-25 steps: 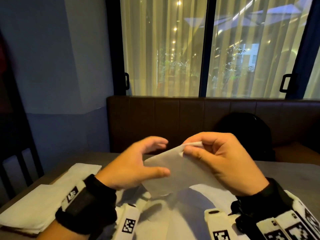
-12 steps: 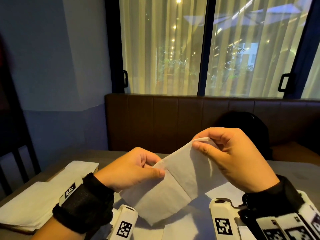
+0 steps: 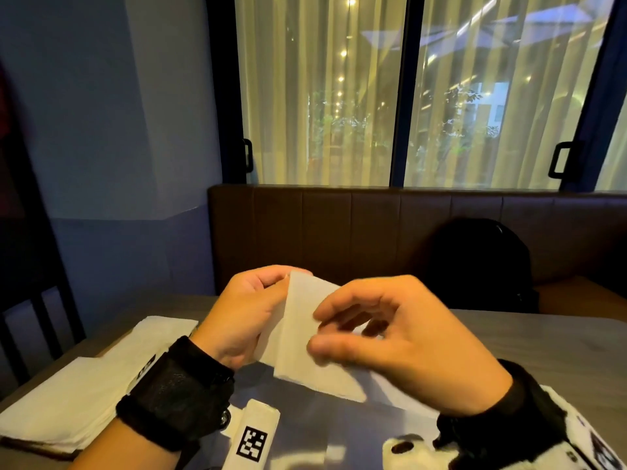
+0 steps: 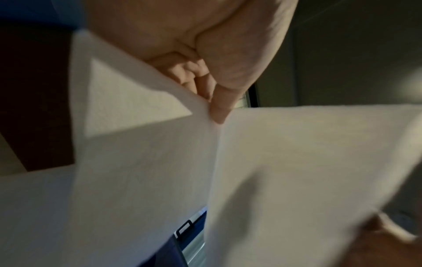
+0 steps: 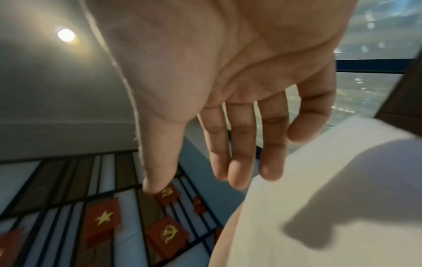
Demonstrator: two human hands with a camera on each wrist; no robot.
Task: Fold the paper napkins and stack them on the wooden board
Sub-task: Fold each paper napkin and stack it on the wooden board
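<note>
- Head view: a stack of folded napkins (image 3: 84, 395) was seen at the left on a wooden board (image 3: 37, 449) resting on the table (image 3: 543, 344); a dark bag (image 3: 481, 262) was set on the bench (image 3: 339, 232) beyond. A napkin (image 3: 305, 334) was held up above the table between both hands, its near part hidden by the right hand (image 3: 407, 347). Its upper left edge was gripped by the left hand (image 3: 251, 310).
- Left wrist view: the napkin (image 4: 274, 162) was pinched between thumb and curled fingers (image 4: 194, 72) of the left hand (image 4: 205, 45), filling most of the frame.
- Right wrist view: the right hand (image 5: 228, 72) was spread, fingers (image 5: 271, 144) straight and relaxed, grasping nothing, their tips just at the napkin (image 5: 342, 198) edge.
</note>
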